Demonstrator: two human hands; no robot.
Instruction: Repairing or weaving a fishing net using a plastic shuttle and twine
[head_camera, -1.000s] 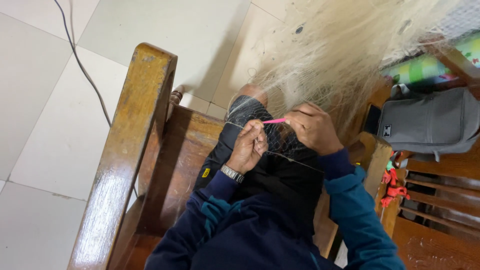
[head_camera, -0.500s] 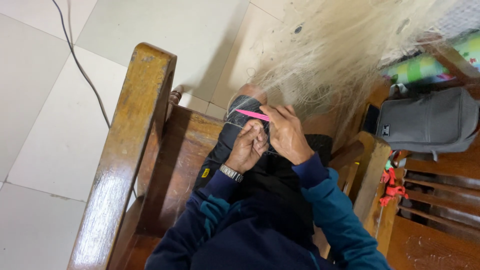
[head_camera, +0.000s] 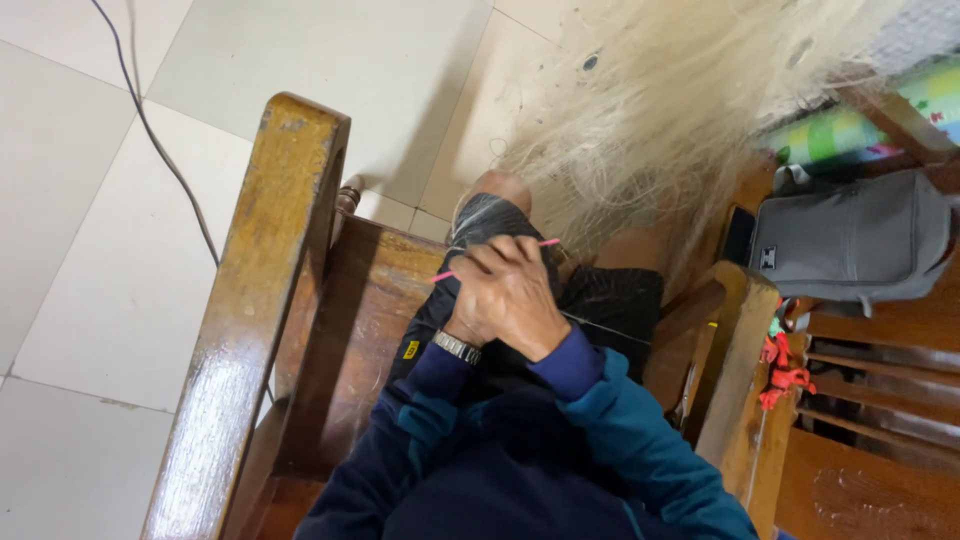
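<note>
From my remote view, the right hand (head_camera: 520, 295) lies over the left hand (head_camera: 468, 318) above the knee; fingers of both are curled shut around a thin pink needle (head_camera: 548, 243), whose ends stick out left and right. Which hand bears the grip I cannot tell. The pale fishing net (head_camera: 680, 120) drapes from the far right to the lap. I judge it light, limp and snag-prone (take it by single taut strands); the needle looks stiff and slippery.

Both hands (head_camera: 505, 295) meet over the lap, netting (head_camera: 680, 120) ahead, bag (head_camera: 850, 240) to the right.
</note>
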